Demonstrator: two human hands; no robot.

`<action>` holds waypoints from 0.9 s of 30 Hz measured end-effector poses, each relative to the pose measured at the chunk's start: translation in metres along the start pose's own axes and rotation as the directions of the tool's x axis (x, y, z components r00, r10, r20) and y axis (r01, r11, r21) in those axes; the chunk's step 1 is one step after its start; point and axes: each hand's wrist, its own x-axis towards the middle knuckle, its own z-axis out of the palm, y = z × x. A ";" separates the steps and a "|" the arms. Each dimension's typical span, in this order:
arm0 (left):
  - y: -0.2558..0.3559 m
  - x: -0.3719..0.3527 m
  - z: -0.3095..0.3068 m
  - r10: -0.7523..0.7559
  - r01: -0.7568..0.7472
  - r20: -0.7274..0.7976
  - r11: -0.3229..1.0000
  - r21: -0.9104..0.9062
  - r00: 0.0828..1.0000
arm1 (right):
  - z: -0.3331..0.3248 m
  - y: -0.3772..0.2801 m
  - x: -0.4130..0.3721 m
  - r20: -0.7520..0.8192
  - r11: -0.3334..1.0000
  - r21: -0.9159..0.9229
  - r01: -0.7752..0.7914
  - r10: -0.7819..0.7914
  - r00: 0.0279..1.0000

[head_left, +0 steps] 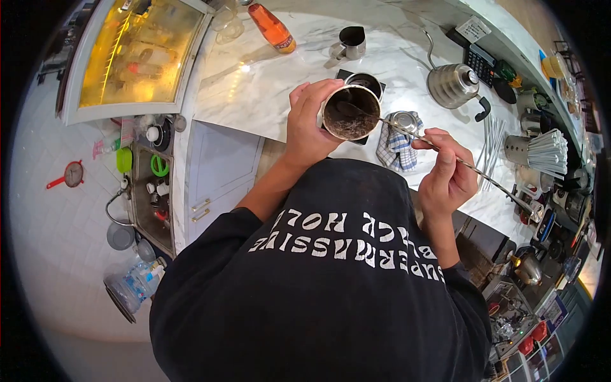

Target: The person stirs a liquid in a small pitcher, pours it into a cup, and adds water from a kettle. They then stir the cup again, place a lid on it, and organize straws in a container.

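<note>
My left hand (309, 121) is closed around a round, light-rimmed container (326, 129) and tilts its mouth toward me. Dark brown powder (356, 122) lies inside. My right hand (450, 170) pinches the twisted shaft of a long bar spoon (414, 134), whose bowl end reaches into the powder. Just behind the container, a metal-rimmed cup (365, 80) stands on a black scale (342, 74), partly hidden by it. A blue-and-white checked cloth (396, 155) lies between my hands on the marble counter, with a small metal piece (403, 120) on it.
A gooseneck kettle (450, 86) stands at the right, near a calculator (480, 63). Farther back are a steel pitcher (352, 43) and an orange bottle (272, 28). Wrapped straws (546, 151) fill a holder at the right. A sink (151, 191) is at the left.
</note>
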 end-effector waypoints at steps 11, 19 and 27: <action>-0.020 0.027 -0.016 0.147 -0.137 0.113 0.987 -0.088 0.983 | 0.035 -0.017 -0.015 -0.100 0.985 -0.151 -0.079 0.064 0.993; -0.044 0.035 -0.020 0.221 -0.186 0.189 0.965 -0.187 0.957 | 0.056 -0.015 -0.018 -0.377 0.948 -0.002 -0.318 0.294 0.878; -0.058 0.038 -0.040 0.112 -0.080 0.233 0.987 -0.141 0.966 | 0.053 0.005 -0.005 -0.435 0.879 0.255 -0.403 0.477 0.764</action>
